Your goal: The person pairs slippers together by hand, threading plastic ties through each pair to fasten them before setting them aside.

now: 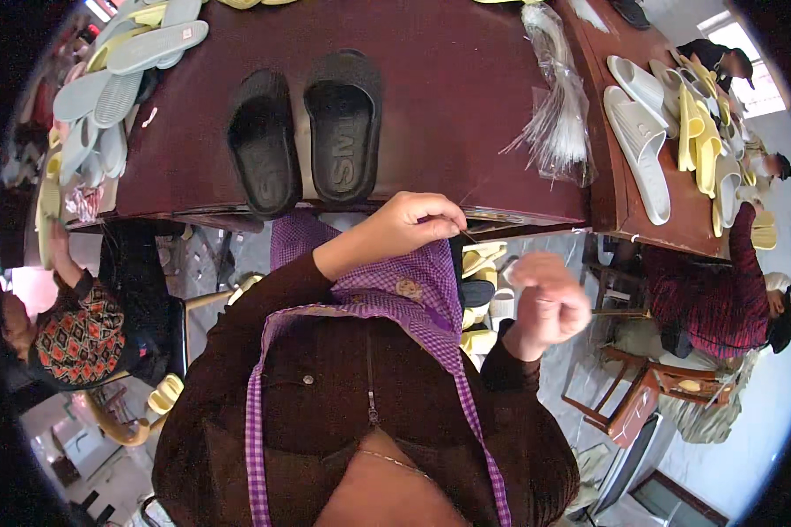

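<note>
The thin dark strand [469, 236] is located at the fingertips of the left hand [413, 220], just off the near edge of the table [453, 105] and above the purple checked apron [413, 268]. The left hand grips it between thumb and forefinger. The right hand [549, 303] is raised beside it, apart from the table, fingers curled; it is blurred, so whether it grasps the far end of the strand or nothing cannot be told.

Caution: a fine strand offers little surface to grip. If the pinch loosens, it could drop onto the apron or the floor and be hard to locate.

Beyond the hands, two black slippers, left [264, 149] and right [347, 132], lie side by side on the table, heels toward the person. The left slipper's heel reaches the near edge; a bump from the left forearm could tip it off.

To the right, a bundle of pale strands [555, 97] lies in a clear plastic bag [578, 167], loose ends fanned out. A passing sleeve could snag and scatter them.

Further right, a second table [631, 198] bears grey slippers [637, 140] and yellow slippers [690, 132]; a co-worker [707, 299] sits at it.
</note>
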Available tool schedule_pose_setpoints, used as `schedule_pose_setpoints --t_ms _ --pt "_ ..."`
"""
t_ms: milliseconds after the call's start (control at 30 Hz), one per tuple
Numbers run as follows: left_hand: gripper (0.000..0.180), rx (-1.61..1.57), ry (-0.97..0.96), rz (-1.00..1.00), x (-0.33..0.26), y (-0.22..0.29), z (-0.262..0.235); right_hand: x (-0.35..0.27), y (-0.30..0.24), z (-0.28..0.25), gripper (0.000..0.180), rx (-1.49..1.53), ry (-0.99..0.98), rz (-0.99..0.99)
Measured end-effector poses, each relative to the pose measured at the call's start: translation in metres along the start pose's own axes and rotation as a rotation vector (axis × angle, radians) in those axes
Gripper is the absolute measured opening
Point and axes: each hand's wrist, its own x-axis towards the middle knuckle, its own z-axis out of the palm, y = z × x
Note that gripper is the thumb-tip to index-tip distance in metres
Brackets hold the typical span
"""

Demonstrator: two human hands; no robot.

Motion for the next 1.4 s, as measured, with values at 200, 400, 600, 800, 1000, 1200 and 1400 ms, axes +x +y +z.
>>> schedule_pose_setpoints --t_ms 200,400,600,800,1000,1200,1400 --pt "0.013 -0.079 -0.139 0.138 -0.004 0.010 0.002 0.019 -0.001 -0.015 0.008 0.361 0.251 -0.010" --pt "0.010 0.177 0.066 0.086 -0.026 0.032 -0.014 0.040 -0.004 -0.029 0.008 0.667 0.213 0.043" --pt "0.011 0.621 0.387 0.225 -0.072 0.069 -0.026 0.072 0.001 -0.005 0.010 0.586 0.272 0.206" --pt "0.010 0.915 0.642 0.148 -0.128 0.082 -0.034 0.069 0.070 0.070 0.010 0.340 0.082 0.483" --pt "0.009 0.845 0.820 -0.128 -0.153 0.049 -0.033 0.052 0.136 0.142 0.007 -0.010 -0.228 0.604" --pt "0.012 1.083 0.870 -0.238 -0.124 0.016 -0.051 0.055 0.162 0.173 0.019 -0.675 -0.572 0.012" --pt "0.017 1.106 0.845 -0.360 -0.086 -0.002 -0.081 0.056 0.147 0.168 0.016 -0.650 -0.560 -0.055"
